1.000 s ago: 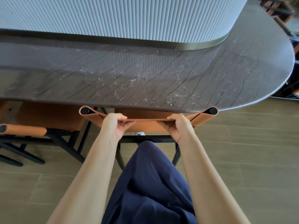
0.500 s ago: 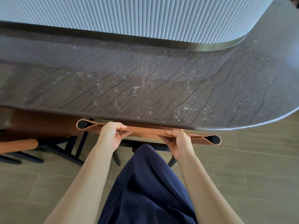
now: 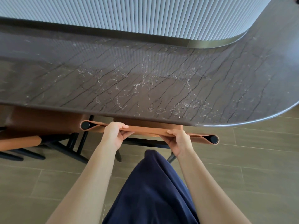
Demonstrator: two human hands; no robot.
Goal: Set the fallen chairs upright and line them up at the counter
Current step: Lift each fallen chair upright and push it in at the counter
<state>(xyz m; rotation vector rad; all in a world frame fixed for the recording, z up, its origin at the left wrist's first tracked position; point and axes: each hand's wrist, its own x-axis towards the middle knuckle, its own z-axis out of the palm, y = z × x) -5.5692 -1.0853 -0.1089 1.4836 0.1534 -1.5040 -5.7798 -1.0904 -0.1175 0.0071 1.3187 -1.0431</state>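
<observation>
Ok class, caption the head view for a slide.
Left hand and right hand grip chair backrest at marble counter.

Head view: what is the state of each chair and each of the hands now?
Tan leather chair with black frame: upright, seat under the dark marble counter, backrest top held by both hands.
Left hand: grips the backrest top.
Right hand: grips the backrest top.
Second tan leather chair, on the left: upright, seat under the counter, untouched.

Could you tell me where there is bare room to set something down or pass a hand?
Free: the counter top between its edge and the fluted wall; the floor right of the held chair. Crowded: left, beside the neighbouring chair.
</observation>
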